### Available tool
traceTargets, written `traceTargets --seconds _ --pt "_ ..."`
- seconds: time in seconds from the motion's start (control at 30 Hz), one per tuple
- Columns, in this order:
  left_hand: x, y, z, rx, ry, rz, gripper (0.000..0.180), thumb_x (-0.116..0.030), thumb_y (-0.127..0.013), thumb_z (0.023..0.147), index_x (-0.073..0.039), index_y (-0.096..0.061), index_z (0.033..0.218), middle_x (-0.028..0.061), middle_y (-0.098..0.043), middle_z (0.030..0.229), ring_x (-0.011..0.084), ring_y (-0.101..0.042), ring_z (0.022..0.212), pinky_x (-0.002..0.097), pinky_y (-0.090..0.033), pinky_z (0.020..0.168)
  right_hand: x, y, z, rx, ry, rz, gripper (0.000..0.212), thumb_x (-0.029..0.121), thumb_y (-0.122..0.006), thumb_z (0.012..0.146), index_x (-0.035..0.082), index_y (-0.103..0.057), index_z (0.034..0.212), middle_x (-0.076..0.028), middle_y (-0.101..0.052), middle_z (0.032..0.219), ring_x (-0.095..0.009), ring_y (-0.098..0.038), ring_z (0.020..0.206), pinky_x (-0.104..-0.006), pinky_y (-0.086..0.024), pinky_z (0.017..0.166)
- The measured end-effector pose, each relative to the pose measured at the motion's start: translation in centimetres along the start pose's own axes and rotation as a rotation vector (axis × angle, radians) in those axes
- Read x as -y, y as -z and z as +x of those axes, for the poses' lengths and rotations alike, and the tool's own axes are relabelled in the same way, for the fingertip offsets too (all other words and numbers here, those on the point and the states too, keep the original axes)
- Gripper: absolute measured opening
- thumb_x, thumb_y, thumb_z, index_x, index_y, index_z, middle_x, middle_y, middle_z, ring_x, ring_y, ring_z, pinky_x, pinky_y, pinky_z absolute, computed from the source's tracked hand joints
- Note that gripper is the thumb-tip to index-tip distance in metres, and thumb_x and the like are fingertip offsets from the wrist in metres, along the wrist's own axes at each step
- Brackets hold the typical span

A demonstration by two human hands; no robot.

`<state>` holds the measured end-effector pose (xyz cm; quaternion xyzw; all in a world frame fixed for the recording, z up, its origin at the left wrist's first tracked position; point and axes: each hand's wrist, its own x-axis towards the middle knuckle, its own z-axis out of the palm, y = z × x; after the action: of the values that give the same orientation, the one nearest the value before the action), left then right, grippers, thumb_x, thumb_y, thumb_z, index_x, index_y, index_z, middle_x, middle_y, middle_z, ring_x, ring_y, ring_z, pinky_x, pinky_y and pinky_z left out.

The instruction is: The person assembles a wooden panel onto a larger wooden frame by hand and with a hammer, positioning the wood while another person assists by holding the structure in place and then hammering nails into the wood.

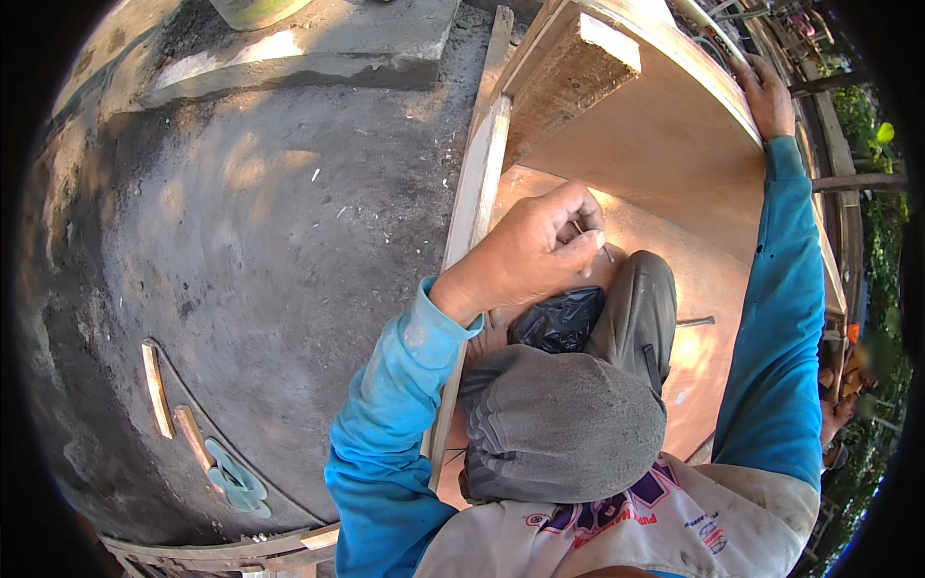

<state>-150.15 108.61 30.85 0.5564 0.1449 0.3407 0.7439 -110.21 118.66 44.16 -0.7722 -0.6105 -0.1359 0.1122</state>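
Note:
My left hand [535, 241] is closed in a pinch above my knees, with a thin nail [608, 254] poking out past the fingertips. My right hand [768, 101] lies over the top edge of an upright plywood panel [665, 144], fingers curled round it. A pale wooden block [578, 87] is set at the panel's left end, against a long wooden batten [479, 183]. Between my bent legs rests a black plastic bag [559, 320]. To the right of my knee, a thin dark metal piece [696, 322] lies on the plywood base [694, 376].
Grey ground [289, 222] stretches away on the left, holding wood offcuts [156, 390] and a pair of flip-flops [236, 482]. A concrete slab [385, 48] bears a bucket [255, 12] at the back left. Timber rails [833, 144] and people stand beyond the panel on the right.

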Motion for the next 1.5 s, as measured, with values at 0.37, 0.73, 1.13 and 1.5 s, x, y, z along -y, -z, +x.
traceTargets --seconds 0.37,0.73,1.13,1.5 --pt "9.1 12.1 -6.7 -0.683 0.027 -0.242 0.022 -0.009 -0.062 0.090 0.002 -0.063 0.109 0.0103 -0.066 0.098 0.0183 -0.064 0.091 0.0322 -0.052 0.084 3.2 0.0 -0.1 -0.080 0.043 -0.210 0.048 0.053 -0.054 0.090 0.018 -0.061 0.120 -0.016 -0.069 0.094 -0.031 -0.066 0.088 -0.0389 -0.049 0.076" --pt "17.4 13.1 4.6 -0.971 -0.016 -0.313 0.016 -0.013 -0.065 0.089 0.000 -0.065 0.098 0.0043 -0.066 0.093 0.0102 -0.059 0.081 0.0247 -0.048 0.073 17.3 7.3 3.0 0.011 0.463 0.358 0.035 0.033 -0.060 0.093 0.008 -0.063 0.117 0.001 -0.064 0.080 -0.011 -0.059 0.078 -0.0274 -0.047 0.065" --pt "18.5 13.7 4.9 -0.930 -0.047 -0.525 0.014 -0.009 -0.066 0.087 0.000 -0.066 0.098 0.0062 -0.067 0.090 0.0119 -0.061 0.079 0.0261 -0.051 0.072 35.1 3.3 -0.1 0.300 1.167 -0.369 0.032 0.023 -0.064 0.086 0.012 -0.064 0.116 -0.011 -0.070 0.081 -0.024 -0.067 0.066 -0.0340 -0.053 0.061" --pt "18.4 13.8 5.1 -0.876 -0.006 -0.593 0.016 -0.010 -0.067 0.087 0.000 -0.066 0.100 0.0060 -0.067 0.091 0.0117 -0.061 0.079 0.0259 -0.051 0.074 34.5 -1.3 -1.8 0.363 1.181 -0.493 0.026 0.026 -0.064 0.085 0.015 -0.066 0.108 -0.010 -0.068 0.079 -0.027 -0.068 0.074 -0.0382 -0.054 0.065"
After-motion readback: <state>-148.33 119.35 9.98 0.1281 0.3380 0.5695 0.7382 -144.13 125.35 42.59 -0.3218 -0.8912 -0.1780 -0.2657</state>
